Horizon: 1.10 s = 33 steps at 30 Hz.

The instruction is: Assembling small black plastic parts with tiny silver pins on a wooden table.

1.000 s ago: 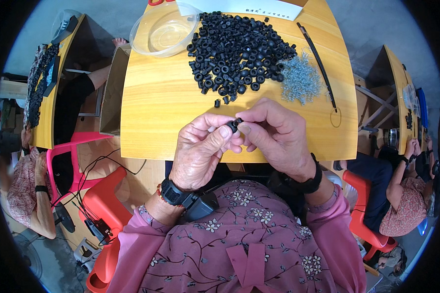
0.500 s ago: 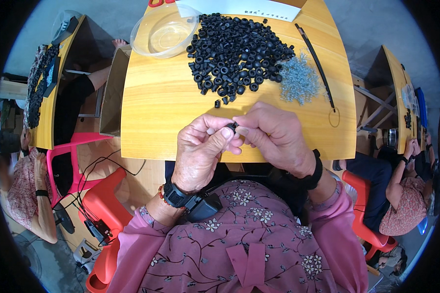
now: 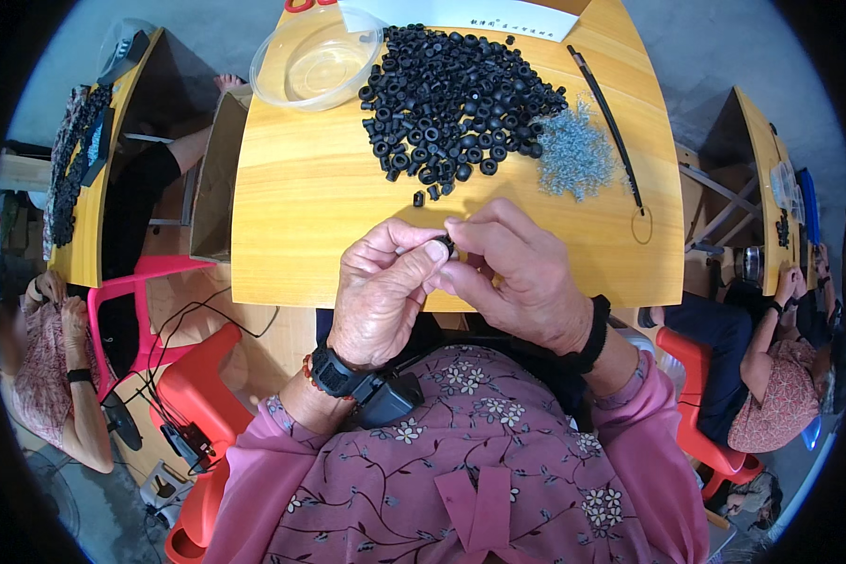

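Just over the table's near edge, my left hand (image 3: 385, 291) pinches a small black plastic piece (image 3: 445, 245) between thumb and fingers. Its details are mostly covered by the fingertips. My right hand (image 3: 526, 277) closes on the same piece from the other side, index finger at its top and thumb lower, against the left fingers. Beyond my hands, a few loose black pieces (image 3: 419, 199) lie apart from a large heap of black plastic parts (image 3: 461, 103), some ring-shaped, some round. Beside the heap's right end is a pile of tiny silvery springs (image 3: 576, 155).
A clear round plastic tub (image 3: 277, 80) stands at the far left of the wooden table (image 3: 296, 216). A white box (image 3: 526, 21) lies at the back; a thin black rod (image 3: 606, 122) with a wire loop is at right. People sit at tables on both sides.
My right thumb has moved down and left, toward the left fingers, and the right hand has turned slightly. The left hand keeps its pinch on the black piece.
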Available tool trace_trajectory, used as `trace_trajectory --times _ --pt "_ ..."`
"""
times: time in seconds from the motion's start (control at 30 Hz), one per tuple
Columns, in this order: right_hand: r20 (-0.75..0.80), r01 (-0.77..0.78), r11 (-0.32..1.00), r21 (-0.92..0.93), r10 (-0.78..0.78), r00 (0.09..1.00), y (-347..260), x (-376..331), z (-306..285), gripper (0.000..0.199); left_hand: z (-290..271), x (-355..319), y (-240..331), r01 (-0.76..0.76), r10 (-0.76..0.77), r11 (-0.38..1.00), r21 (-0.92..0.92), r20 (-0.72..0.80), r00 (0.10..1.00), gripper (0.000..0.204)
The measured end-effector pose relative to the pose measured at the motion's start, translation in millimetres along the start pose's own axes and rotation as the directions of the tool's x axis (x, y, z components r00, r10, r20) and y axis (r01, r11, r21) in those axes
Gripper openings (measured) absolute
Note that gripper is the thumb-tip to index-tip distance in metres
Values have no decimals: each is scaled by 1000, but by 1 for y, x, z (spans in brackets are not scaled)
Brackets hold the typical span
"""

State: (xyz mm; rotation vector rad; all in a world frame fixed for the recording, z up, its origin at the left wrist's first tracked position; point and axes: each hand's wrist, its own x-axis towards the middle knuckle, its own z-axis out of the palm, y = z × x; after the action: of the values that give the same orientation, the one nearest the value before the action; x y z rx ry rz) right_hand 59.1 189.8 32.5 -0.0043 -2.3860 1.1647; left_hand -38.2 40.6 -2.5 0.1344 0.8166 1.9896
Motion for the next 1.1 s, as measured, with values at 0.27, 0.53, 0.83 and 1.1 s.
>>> trace_trajectory --times 0.27,0.53,0.83,1.1 --pt "29 -116 977 180 113 993 0 0 -1 24 1 1 9 106 -101 991 -79 62 993 11" --pt "114 -239 901 363 212 971 11 2 -7 14 -3 2 3 37 -36 999 -11 94 995 13" --pt "131 -302 834 462 272 953 13 6 -13 11 -3 2 4 22 -27 998 58 93 995 14" --pt "145 -246 880 406 203 968 16 9 -16 10 -1 2 4 5 -10 998 60 74 997 12"
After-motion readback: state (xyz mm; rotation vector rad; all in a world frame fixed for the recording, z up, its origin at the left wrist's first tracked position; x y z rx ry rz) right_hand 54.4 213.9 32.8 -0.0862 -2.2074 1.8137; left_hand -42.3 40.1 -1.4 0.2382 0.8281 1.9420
